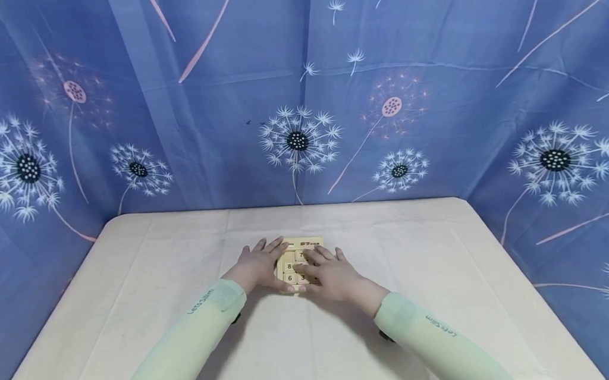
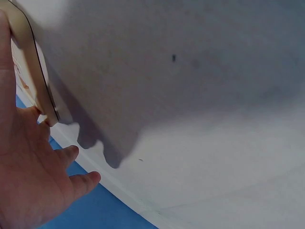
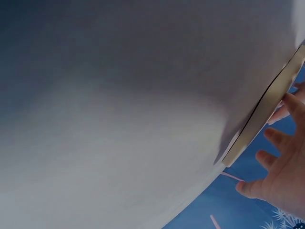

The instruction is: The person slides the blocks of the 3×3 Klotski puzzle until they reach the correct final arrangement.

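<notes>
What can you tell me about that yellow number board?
The number board is a pale-yellow tray with rounded corners and thick sides, perhaps wooden. Dark print marks its top strip; square tiles below show 7, 8, 6 and 3. It appears flat on the table. The left hand touches its left side; the right hand reaches over its tiles.

The number board (image 1: 289,272) lies on the table (image 1: 427,252).

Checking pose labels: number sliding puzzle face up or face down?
Face up: in the head view, the number sliding puzzle has 6, 7 and 8 readable.
</notes>
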### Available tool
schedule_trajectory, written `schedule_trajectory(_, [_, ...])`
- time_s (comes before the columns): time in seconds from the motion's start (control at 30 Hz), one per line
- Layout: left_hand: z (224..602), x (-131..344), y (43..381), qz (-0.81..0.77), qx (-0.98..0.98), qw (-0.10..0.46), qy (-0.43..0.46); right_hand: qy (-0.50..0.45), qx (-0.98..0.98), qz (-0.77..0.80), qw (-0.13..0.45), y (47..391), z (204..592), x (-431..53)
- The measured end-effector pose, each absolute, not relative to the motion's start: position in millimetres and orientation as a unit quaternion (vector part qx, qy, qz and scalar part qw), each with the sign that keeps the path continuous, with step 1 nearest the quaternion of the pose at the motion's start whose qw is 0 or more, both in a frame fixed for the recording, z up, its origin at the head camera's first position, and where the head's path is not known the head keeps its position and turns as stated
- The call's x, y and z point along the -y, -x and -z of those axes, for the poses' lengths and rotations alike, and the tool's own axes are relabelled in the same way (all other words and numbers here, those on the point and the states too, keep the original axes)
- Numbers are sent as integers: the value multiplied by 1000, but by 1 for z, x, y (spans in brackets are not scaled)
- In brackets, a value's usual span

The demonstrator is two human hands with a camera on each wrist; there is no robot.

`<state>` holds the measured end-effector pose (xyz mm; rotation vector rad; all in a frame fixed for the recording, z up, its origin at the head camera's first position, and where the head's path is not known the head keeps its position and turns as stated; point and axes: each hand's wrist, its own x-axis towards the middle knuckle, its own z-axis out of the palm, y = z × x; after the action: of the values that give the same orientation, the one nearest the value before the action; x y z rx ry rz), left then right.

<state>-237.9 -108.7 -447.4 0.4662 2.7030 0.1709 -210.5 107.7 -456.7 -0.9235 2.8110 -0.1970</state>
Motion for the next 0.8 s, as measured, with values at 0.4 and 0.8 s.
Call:
schedule_trajectory(0.4, [448,110,236,-61,-964,198,-165,317,-942,58,94,208,454,-108])
schedule_trajectory(0.8, [446,110,237,-63,-964,201,-163,306,-947,65,80,211,457,-112])
